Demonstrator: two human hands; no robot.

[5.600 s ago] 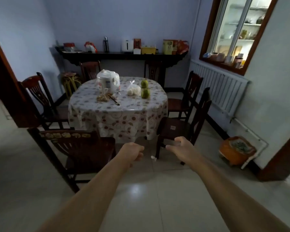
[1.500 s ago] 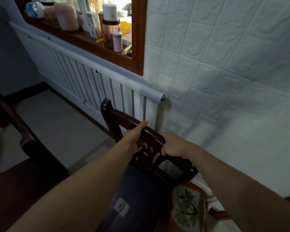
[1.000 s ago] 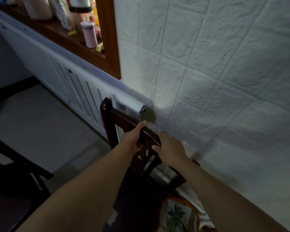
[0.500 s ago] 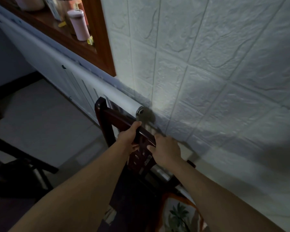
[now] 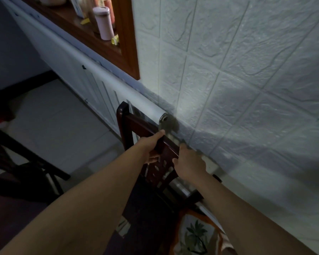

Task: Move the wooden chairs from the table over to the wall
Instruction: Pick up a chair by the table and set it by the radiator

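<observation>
A dark wooden chair (image 5: 126,124) stands with its back close to the white tiled wall (image 5: 238,80), just below the end of the white radiator rail (image 5: 140,102). Both hands grip the chair's top rail. My left hand (image 5: 151,148) wraps the rail left of the carved back splat. My right hand (image 5: 189,163) holds the rail to the right, nearest the wall. My forearms hide most of the seat. A second dark chair (image 5: 26,173) stands at the left edge.
A white panelled radiator (image 5: 92,78) runs along the wall to the left. Above it a wooden window ledge (image 5: 85,32) carries a pink jar (image 5: 103,23) and other containers. An orange stool with a leaf-print cover (image 5: 197,234) sits at lower right beside the chair.
The chair and both hands have moved closer to the tiled wall; its back now sits right under the rail's end. The grip on the top rail is unchanged.
</observation>
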